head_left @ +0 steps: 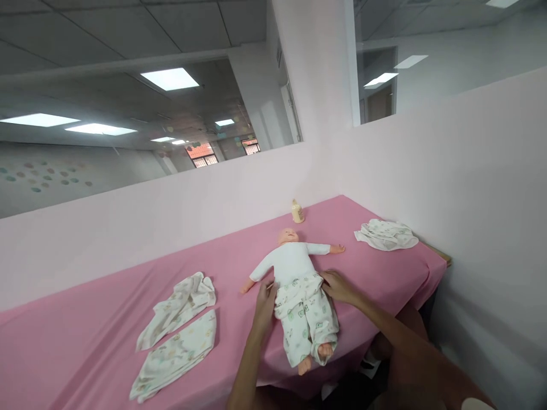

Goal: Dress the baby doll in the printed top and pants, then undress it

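Note:
A baby doll (294, 267) lies on its back on the pink-covered table (106, 330), dressed in a white top and printed trousers (305, 319). My left hand (265, 299) rests at the doll's waist on its left side, fingers closed on the trouser waistband. My right hand (337, 286) sits at the other side of the waist, fingers curled on the waistband too. The doll's feet point toward me near the table's front edge.
Two printed baby garments (182, 330) lie on the cloth to the left. A third folded garment (387, 234) lies at the right end. A small baby bottle (298, 211) stands by the pink wall behind the doll's head.

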The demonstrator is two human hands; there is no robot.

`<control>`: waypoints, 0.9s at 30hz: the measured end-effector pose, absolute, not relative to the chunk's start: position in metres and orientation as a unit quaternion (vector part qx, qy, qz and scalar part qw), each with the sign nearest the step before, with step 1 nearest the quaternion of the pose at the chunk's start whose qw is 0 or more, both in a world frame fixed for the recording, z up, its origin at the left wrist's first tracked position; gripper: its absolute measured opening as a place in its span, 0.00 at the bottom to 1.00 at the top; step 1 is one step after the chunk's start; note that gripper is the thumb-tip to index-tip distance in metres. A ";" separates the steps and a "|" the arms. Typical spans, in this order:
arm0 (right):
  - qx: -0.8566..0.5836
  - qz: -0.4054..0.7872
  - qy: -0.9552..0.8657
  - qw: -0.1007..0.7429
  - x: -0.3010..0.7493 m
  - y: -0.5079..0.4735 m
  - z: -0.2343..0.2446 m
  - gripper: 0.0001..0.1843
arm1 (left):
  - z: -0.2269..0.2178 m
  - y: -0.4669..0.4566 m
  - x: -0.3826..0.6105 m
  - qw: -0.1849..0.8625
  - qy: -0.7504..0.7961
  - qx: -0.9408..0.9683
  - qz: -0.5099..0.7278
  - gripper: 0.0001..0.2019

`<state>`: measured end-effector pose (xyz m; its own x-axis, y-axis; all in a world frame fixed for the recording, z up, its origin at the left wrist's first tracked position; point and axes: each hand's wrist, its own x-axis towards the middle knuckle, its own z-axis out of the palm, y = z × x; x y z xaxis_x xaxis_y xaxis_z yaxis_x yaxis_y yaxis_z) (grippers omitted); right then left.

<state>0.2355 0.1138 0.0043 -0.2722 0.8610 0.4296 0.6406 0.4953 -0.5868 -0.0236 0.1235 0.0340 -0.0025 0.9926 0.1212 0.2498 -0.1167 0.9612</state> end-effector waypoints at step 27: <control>-0.424 0.249 -0.844 0.215 0.237 0.030 -0.010 0.79 | -0.009 0.024 -0.046 0.184 0.452 0.850 0.199 0.76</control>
